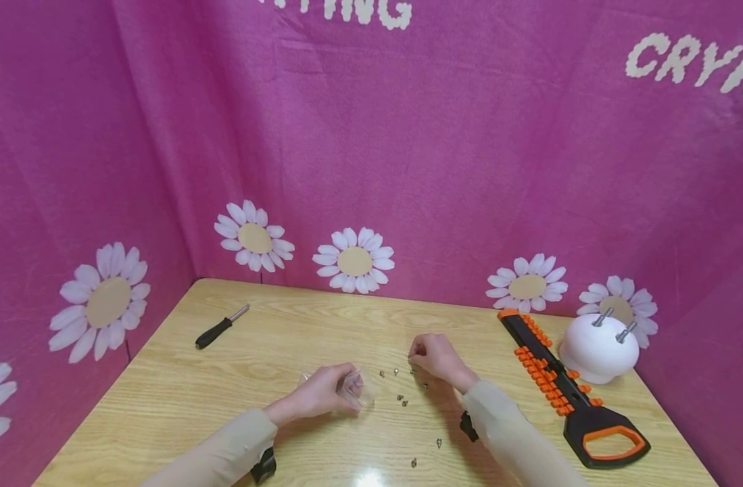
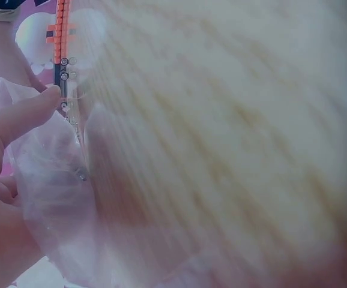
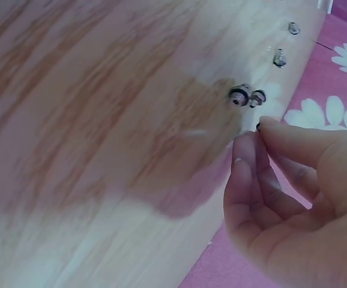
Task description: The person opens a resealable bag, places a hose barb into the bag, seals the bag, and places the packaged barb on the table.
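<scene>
My left hand [image 1: 327, 391] grips a clear plastic bag [image 2: 59, 186], thumb on one side and fingers on the other. Inside the bag a small metal piece shows through the film. Over the wood table, my right hand [image 1: 435, 355] has its thumb and fingertips together, pinching a small threaded metal fitting [image 3: 259, 127]; only a dark bit of it shows. Several like fittings [image 1: 399, 398] with dark rings lie loose between the hands and nearer the front edge. Two of them [image 3: 238, 96] lie close together just past the right fingertips in the right wrist view.
A black-handled screwdriver [image 1: 214, 333] lies at the back left. On the right lie a black and orange toothed rack with a handle [image 1: 608, 443] and a white rounded object [image 1: 599, 348] with two metal posts. Pink cloth with daisies [image 1: 371, 155] hangs behind the table.
</scene>
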The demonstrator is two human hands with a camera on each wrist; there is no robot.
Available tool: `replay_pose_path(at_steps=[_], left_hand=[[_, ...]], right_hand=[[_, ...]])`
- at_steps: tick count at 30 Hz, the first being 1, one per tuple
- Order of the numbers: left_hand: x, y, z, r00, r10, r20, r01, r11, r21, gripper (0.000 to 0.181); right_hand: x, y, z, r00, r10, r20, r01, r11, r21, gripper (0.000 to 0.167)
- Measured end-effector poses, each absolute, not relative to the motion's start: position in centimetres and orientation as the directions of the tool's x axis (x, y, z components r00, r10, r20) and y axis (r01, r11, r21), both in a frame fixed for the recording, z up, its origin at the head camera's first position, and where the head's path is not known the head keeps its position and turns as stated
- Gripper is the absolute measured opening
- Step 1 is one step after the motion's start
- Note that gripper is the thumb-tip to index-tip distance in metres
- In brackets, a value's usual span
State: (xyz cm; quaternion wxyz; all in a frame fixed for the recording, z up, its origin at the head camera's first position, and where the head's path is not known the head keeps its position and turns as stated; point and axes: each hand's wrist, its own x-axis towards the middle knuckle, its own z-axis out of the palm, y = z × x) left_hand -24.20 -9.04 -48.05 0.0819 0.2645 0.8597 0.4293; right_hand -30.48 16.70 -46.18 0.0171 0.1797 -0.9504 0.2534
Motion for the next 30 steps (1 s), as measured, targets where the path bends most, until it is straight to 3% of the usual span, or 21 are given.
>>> replay_pose_path(at_steps=[8,20,30], left_hand=[[-24.2,-9.0,-48.1,-0.846,0.526,0.091,0.386,0.485,0.784,0.036],[-24.2,-9.0,-48.1,-0.847,0.524,0.092,0.385,0.485,0.785,0.037],[-24.1,-9.0,-48.1,-0.846,0.525,0.096,0.402,0.507,0.763,0.038]], right_hand=[[-29.6,16.7,-44.7,-0.907,-0.397,0.141,-0.41,0.753,-0.514,0.007],[-26.9,14.2,-42.7,-0.77,-0.591,0.239,-0.623,0.617,-0.481,0.008],[-24.7,11.6,-42.3,-0.708,-0.68,0.19,-0.659,0.54,-0.523,0.005]])
